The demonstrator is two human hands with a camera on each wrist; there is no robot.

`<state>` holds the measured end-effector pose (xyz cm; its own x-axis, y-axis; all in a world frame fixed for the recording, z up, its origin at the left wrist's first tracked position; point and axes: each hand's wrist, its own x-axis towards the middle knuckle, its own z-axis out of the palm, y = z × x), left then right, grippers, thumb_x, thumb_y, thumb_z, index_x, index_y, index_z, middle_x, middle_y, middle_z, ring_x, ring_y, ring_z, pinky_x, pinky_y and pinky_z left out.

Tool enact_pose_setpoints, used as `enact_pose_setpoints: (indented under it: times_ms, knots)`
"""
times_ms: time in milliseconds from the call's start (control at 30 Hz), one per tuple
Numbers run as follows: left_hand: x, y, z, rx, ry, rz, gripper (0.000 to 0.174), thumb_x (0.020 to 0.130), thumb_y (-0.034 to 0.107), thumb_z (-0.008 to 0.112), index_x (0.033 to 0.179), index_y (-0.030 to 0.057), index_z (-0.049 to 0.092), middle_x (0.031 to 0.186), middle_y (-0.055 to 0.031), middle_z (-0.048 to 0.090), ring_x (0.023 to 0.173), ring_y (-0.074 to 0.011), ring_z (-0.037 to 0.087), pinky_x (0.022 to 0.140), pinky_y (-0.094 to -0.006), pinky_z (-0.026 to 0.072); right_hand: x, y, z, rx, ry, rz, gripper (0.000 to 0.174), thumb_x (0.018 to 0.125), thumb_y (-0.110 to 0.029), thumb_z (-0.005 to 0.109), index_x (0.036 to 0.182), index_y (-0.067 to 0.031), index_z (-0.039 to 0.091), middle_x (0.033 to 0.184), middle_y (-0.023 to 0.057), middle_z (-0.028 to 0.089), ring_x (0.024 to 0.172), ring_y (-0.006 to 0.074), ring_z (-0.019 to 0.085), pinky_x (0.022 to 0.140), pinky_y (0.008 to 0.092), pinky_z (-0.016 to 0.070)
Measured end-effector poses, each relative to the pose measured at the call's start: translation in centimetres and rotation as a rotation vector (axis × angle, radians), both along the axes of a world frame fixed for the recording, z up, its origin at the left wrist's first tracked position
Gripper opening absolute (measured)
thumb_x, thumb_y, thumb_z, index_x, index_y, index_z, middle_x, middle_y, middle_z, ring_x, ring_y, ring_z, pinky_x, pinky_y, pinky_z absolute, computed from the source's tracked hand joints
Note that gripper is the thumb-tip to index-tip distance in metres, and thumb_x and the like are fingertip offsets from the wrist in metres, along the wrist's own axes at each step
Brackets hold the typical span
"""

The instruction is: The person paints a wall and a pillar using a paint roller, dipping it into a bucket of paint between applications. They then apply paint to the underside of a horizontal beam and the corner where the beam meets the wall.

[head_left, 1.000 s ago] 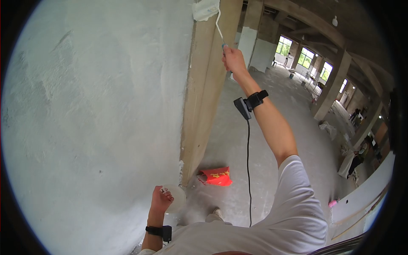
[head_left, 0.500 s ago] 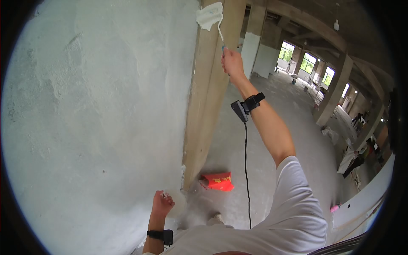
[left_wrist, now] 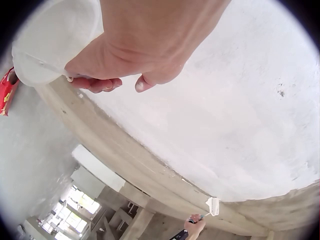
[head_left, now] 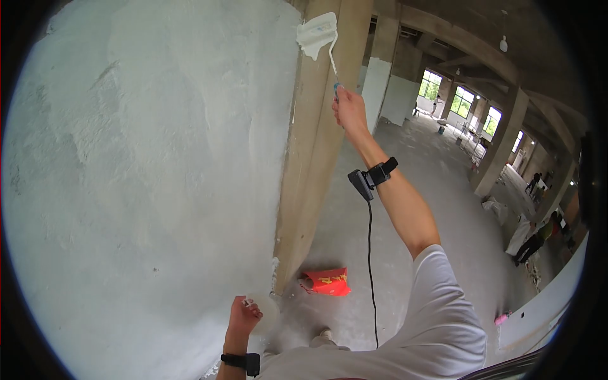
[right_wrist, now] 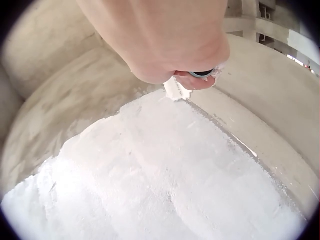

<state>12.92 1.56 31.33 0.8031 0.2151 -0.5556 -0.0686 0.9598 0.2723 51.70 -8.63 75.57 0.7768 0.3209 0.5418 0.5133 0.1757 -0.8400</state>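
In the head view my right hand (head_left: 350, 111) grips the handle of a paint roller (head_left: 318, 35), arm stretched up. Its white, paint-coated head lies at the upper border between the pale painted wall (head_left: 171, 158) and the bare brown pillar (head_left: 304, 183). The right wrist view shows the roller head (right_wrist: 176, 90) just beyond my curled fingers, with the dark handle end (right_wrist: 201, 73) poking out. Low beside the wall, my left hand (head_left: 245, 315) holds the handle of a translucent white bucket (left_wrist: 55, 35). The bucket's inside is mostly hidden.
A red bag with yellow print (head_left: 327, 281) lies on the grey floor (head_left: 411, 209) at the pillar's foot. From my right wrist camera hangs a black cable (head_left: 372, 272). Concrete columns (head_left: 500, 145), windows and people are farther off at right.
The head view has tilted upward, so wall, bag and both hands appear lower. Both hands keep their grips; the roller stays near the same wall edge, and its whole head now shows.
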Motion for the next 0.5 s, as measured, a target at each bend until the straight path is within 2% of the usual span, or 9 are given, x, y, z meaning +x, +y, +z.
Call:
enact_pose_setpoints:
  times_ms: [200,300,367,500]
  knots:
    - [0.9,-0.6,0.4,-0.007,-0.024,0.03,0.019,0.081,0.028,0.06,0.07,0.0152,0.051,0.057,0.0017,0.041,0.055,-0.0135,0.041,0.058,-0.0308,0.0355,-0.2,0.1,0.6,0.079,-0.047,-0.064,0.035,0.103,-0.035,0.047,0.08,-0.0089,0.051,0.06,-0.0048,0.046,0.047,0.0047,0.038,0.04,0.0232,0.0277]
    - [1.5,-0.5,-0.2,0.009,0.026,0.039,0.019,0.08,0.028,0.058,0.072,0.0137,0.048,0.059,0.002,0.04,0.055,-0.0131,0.04,0.058,-0.0307,0.0349,0.0,-0.2,0.9,0.082,-0.038,0.011,0.035,0.102,-0.035,0.047,0.08,-0.0087,0.051,0.06,-0.0046,0.046,0.047,0.0047,0.038,0.04,0.0234,0.0283]
    - [1.7,-0.2,-1.4,-0.005,-0.042,-0.033,0.019,0.082,0.028,0.059,0.069,0.0159,0.051,0.057,0.0025,0.043,0.055,-0.0133,0.042,0.058,-0.0311,0.0356,0.3,0.2,0.4,0.064,-0.04,-0.003,0.036,0.102,-0.036,0.048,0.079,-0.0083,0.051,0.06,-0.0044,0.046,0.047,0.0048,0.038,0.04,0.0235,0.0284]
    - [2.3,-0.8,-1.2,0.0,-0.033,-0.024,0.02,0.082,0.028,0.059,0.069,0.0161,0.051,0.057,0.0024,0.043,0.054,-0.0132,0.041,0.058,-0.0311,0.0358,1.6,0.8,0.3,0.026,-0.036,-0.026,0.037,0.101,-0.036,0.049,0.079,-0.0066,0.051,0.06,-0.0034,0.046,0.046,0.0058,0.039,0.04,0.0245,0.029]
